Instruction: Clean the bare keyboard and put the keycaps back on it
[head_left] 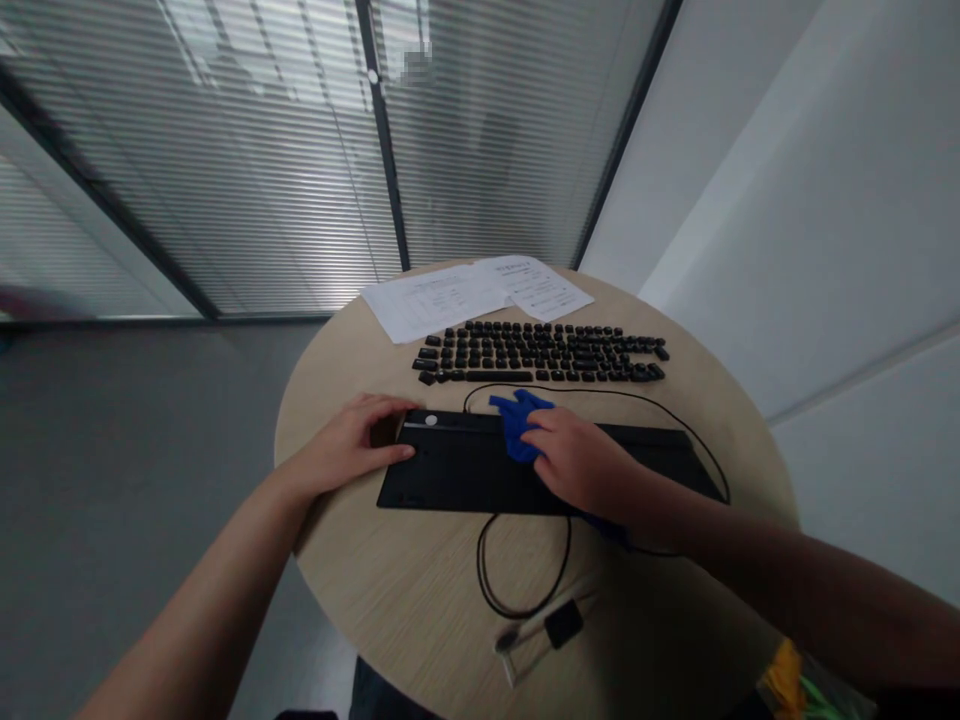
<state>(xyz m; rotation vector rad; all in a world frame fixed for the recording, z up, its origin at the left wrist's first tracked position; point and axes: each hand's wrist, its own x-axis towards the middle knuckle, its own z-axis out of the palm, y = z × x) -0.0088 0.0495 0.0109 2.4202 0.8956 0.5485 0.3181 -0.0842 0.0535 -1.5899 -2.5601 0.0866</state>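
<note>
A black keyboard lies flat across the table, its plain dark face up and a small pale round spot near its upper left corner. My left hand holds its left end, thumb on the surface and index finger along the far corner. In my right hand a crumpled blue cloth is pinched and pressed against the keyboard's top, right of its middle. My right forearm crosses over the keyboard's lower right part. Beyond it, loose black keycaps are laid out in rows.
Printed papers lie at the far side of the round wooden table. A thin black cable curves round the keyboard and loops in front. Near the front edge are a small black square object and a white tool-like piece.
</note>
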